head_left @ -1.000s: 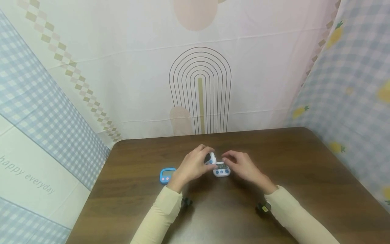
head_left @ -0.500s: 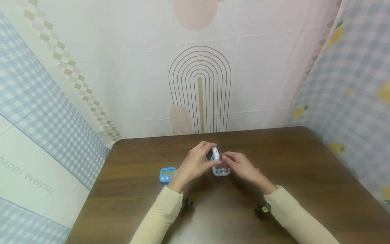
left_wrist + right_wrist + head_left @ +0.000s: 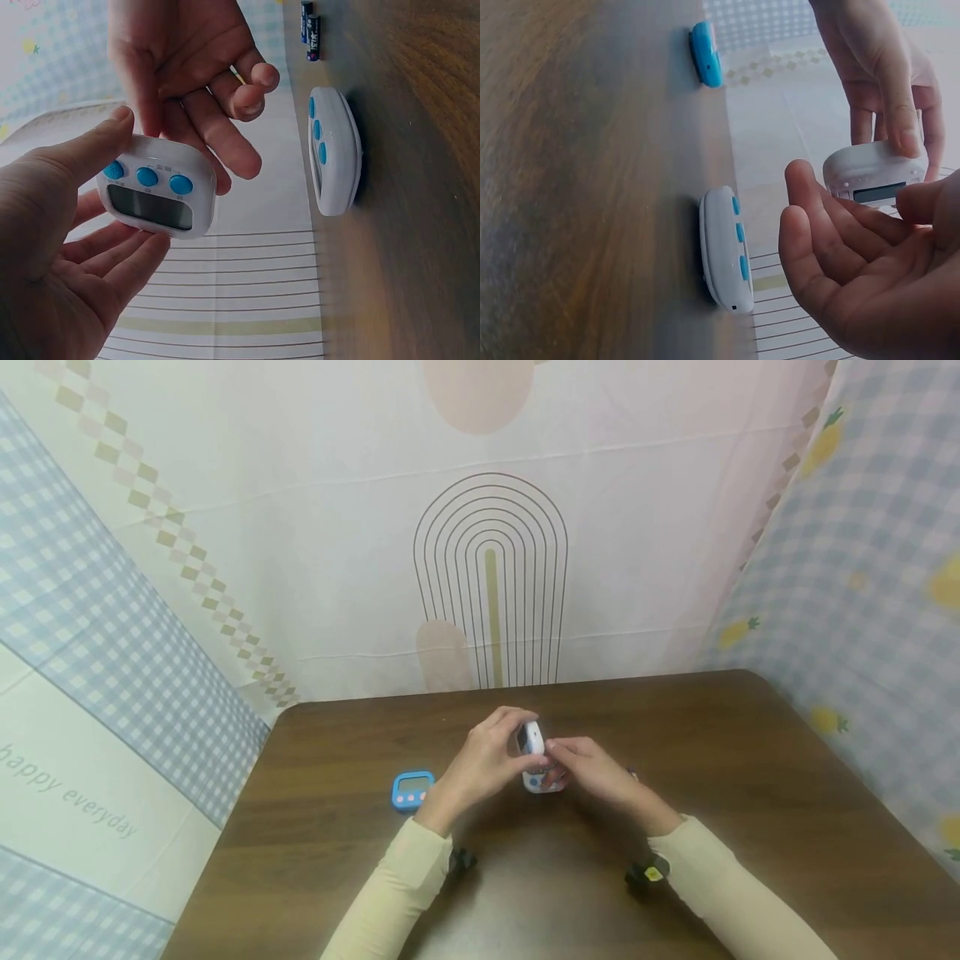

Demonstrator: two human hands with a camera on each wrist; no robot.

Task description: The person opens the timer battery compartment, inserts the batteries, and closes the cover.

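My left hand (image 3: 491, 752) grips a white digital timer (image 3: 154, 187) by its edges, thumb on one side and fingers on the other. Its screen and blue buttons face the left wrist camera; its back, with a dark strip, shows in the right wrist view. Close against that back is my right hand (image 3: 877, 262), its thumb by the timer's lower edge and its other fingers loosely bent. Whether the right fingertips touch the timer is hard to tell. Below both hands, a second white timer (image 3: 724, 251) with blue buttons lies on the table, partly covered in the head view.
A blue timer (image 3: 412, 791) with pink buttons lies on the brown wooden table (image 3: 337, 860), left of the hands. Two dark batteries (image 3: 310, 31) lie beyond the second white timer in the left wrist view. Patterned cloth (image 3: 337, 568) hangs behind the table.
My left hand has lifted the white timer slightly, moved it right and turned its side edge toward the head camera. My right fingers have dropped lower in front of the timer on the table.
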